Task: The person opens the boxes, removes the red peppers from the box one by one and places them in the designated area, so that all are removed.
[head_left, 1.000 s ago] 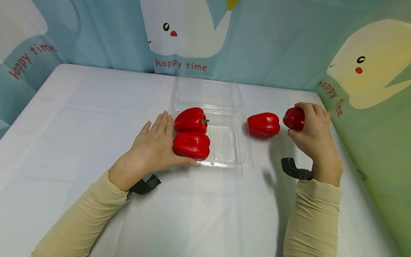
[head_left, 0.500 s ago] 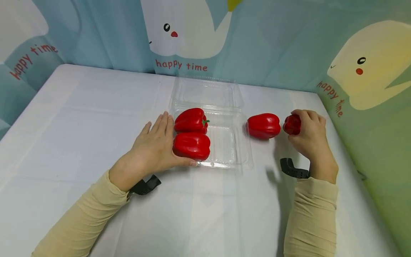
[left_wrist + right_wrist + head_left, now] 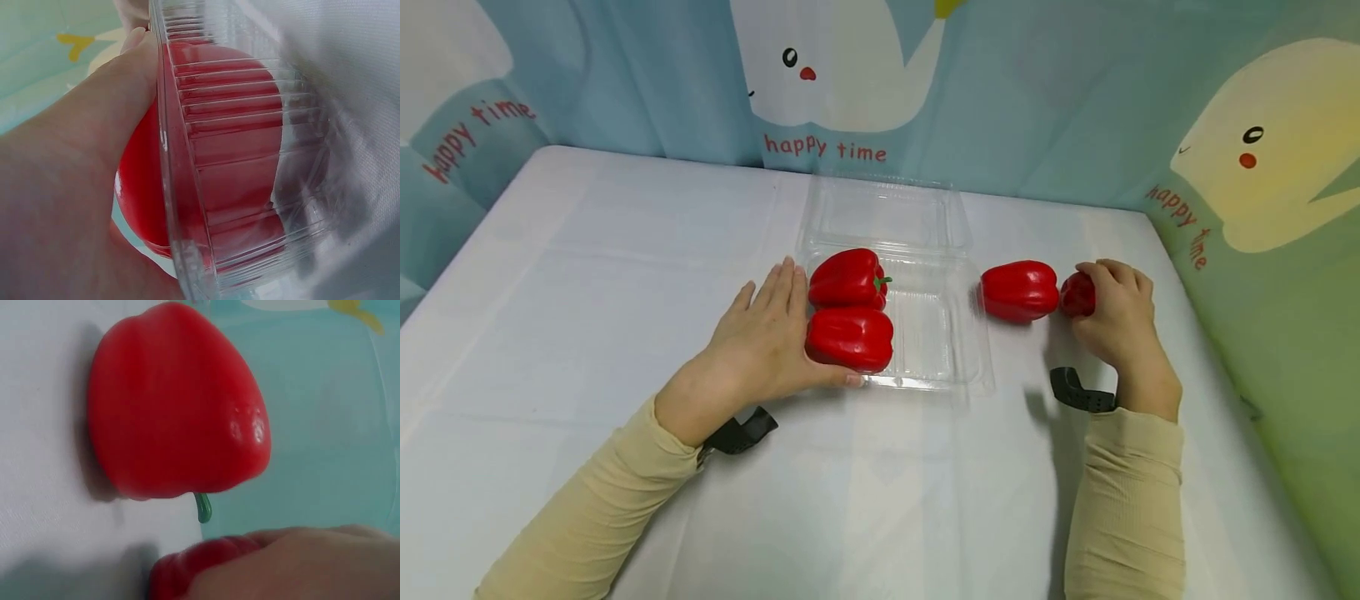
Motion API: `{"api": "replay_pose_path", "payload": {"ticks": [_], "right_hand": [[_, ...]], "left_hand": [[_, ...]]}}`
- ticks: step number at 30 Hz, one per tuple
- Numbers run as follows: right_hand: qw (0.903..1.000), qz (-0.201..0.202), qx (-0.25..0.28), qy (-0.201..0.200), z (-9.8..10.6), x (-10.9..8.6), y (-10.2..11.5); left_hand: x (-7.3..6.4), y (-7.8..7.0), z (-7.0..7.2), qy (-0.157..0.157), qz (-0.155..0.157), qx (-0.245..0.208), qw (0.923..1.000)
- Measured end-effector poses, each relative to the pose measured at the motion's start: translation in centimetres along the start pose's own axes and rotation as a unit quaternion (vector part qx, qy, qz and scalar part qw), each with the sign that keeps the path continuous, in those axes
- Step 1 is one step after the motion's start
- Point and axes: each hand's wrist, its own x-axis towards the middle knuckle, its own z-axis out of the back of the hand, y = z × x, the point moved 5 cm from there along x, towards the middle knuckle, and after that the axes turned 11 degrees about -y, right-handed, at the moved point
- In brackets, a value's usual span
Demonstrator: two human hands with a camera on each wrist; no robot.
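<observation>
Two red bell peppers, the far one with a green stem and the near one, lie side by side in the left half of a clear plastic container. My left hand rests along its left rim, fingers straight, thumb stretched over the front edge. The left wrist view shows red through the ribbed wall. Outside, just right of the container, a third bell pepper lies on the table. Beyond it my right hand grips a smaller-looking red bell pepper, partly hidden by the fingers.
The container's clear lid lies folded back behind it, near the table's far edge. Under everything is a white-covered table. A printed curtain rises behind and along the right side. Each wrist carries a black band.
My right hand has moved slightly left and down with its bell pepper, bringing it close beside the third pepper. My left hand and the container have stayed in place.
</observation>
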Motion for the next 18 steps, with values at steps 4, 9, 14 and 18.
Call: {"api": "replay_pose_path", "payload": {"ticks": [4, 9, 14, 18], "right_hand": [[0.9999, -0.010, -0.004, 0.000, -0.15, -0.17, -0.02], [0.9997, -0.022, -0.002, 0.002, -0.08, -0.26, -0.07], [0.9990, -0.042, -0.005, -0.016, 0.37, -0.15, -0.19], [0.9976, -0.064, -0.007, -0.026, 0.42, -0.21, -0.15]], "left_hand": [[0.06, -0.05, -0.03, 0.000, -0.002, 0.000, 1.0000], [0.07, -0.14, 0.02, -0.001, -0.004, -0.007, 1.0000], [0.09, -0.06, 0.18, -0.009, -0.002, -0.009, 0.9999], [0.04, -0.02, 0.16, -0.010, -0.004, -0.009, 0.9999]]}}
